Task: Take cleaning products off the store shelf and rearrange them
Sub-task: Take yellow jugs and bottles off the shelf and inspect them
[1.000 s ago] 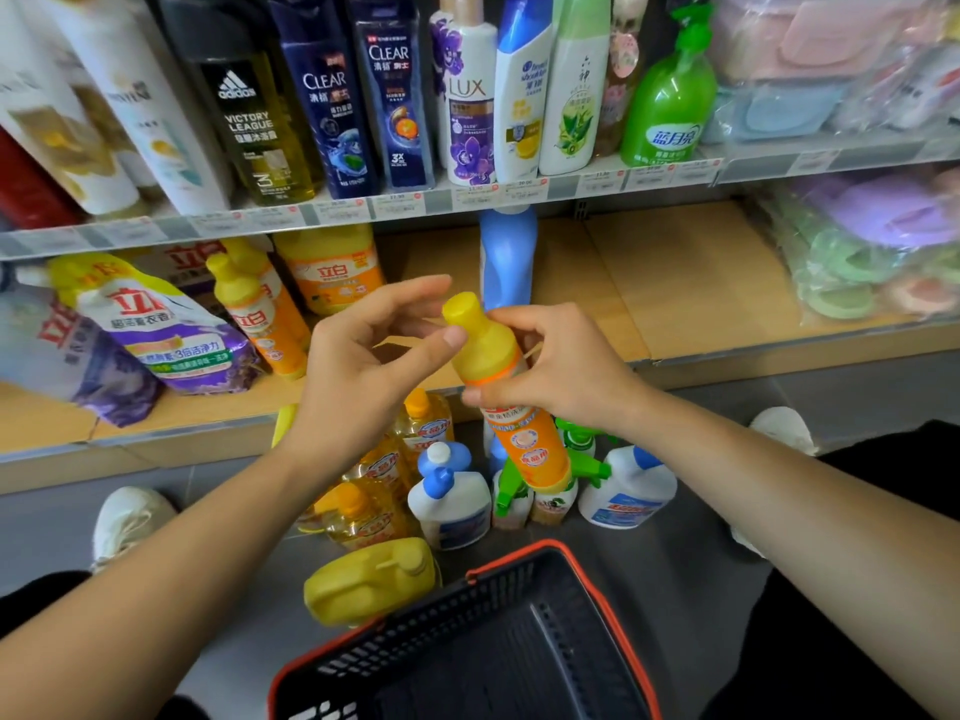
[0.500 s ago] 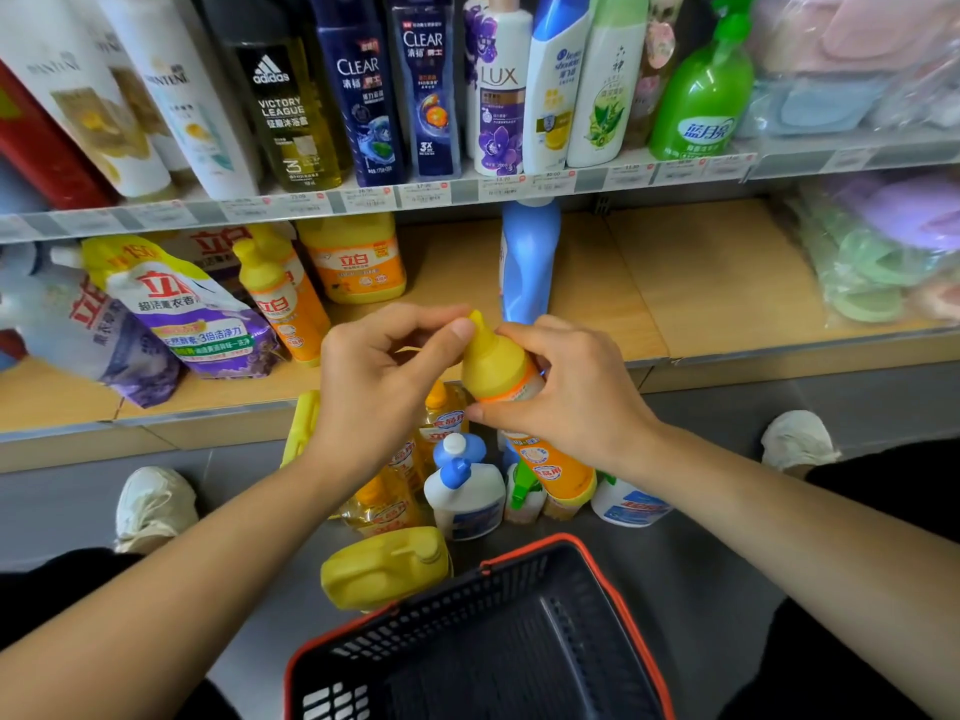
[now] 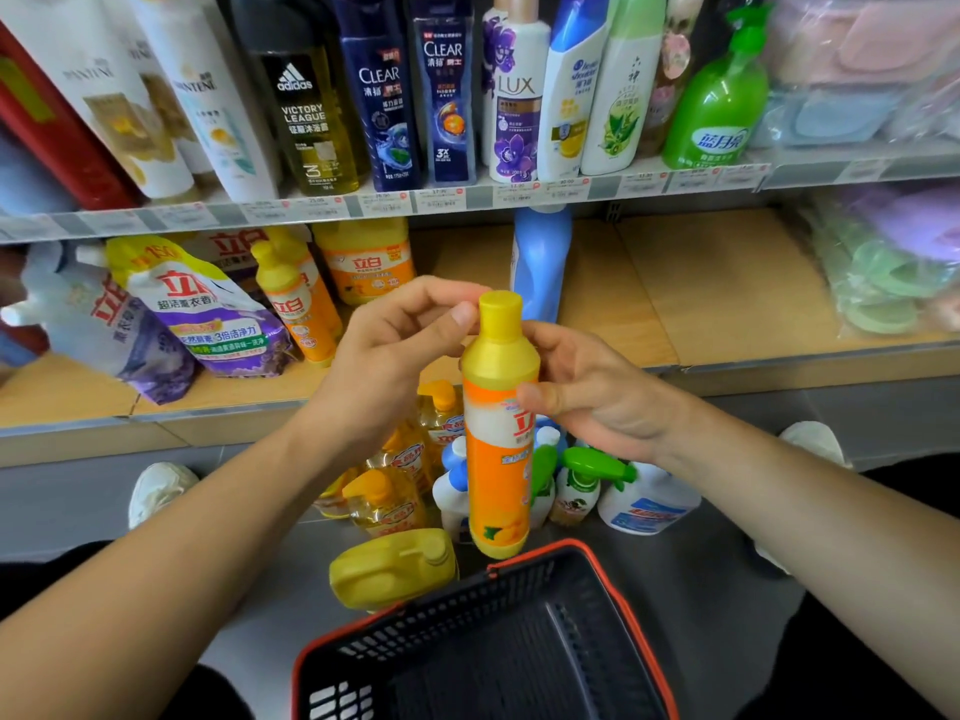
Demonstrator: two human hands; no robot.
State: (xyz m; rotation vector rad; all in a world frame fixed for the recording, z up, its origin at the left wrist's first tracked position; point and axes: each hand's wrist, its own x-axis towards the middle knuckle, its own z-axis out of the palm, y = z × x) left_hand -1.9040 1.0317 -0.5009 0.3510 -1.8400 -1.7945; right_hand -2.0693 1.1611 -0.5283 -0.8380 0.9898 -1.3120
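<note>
Detergent bottle (image 3: 497, 449) upright; right hand (image 3: 597, 392) fingers grip its body, left hand (image 3: 395, 356) fingers pinch its cap (image 3: 500, 309).

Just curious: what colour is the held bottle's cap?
Yellow plastic cap on the orange bottle; head view.

The dish soap bottle (image 3: 497, 439) is orange with a yellow cap and shoulder and a white band, the shopping basket (image 3: 467, 610) is black lattice rimmed in orange-red, the jug (image 3: 389, 566) is plain yellow, and the pump bottle (image 3: 717, 101) is bright green.
</note>
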